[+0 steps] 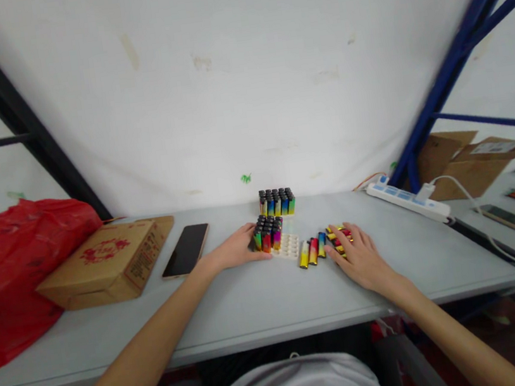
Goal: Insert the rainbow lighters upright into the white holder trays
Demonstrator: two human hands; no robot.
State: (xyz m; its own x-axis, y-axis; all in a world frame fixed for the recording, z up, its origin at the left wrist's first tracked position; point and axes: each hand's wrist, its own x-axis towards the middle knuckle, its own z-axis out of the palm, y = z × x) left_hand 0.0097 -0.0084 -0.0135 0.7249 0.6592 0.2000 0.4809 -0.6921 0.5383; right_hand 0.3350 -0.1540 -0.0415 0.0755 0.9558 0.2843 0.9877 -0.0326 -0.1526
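- One rear block of lighters (277,203) upright, looks done.
- Tray (290,248) in front: left part filled, right holes bare.
- Left hand (239,247) curled round tray's left end, gripping it.
- Right hand (356,256) fingers spread over loose lighters (313,251), unplaced; can't tell if pinching.

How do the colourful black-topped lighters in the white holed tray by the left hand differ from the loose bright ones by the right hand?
The tray lighters stand upright; the loose lighters lie on the grey table. The tray lighters fill part of the tray; the loose lighters sit outside it. The left hand is at the tray lighters; the right hand rests over some loose lighters. Both are multicoloured.
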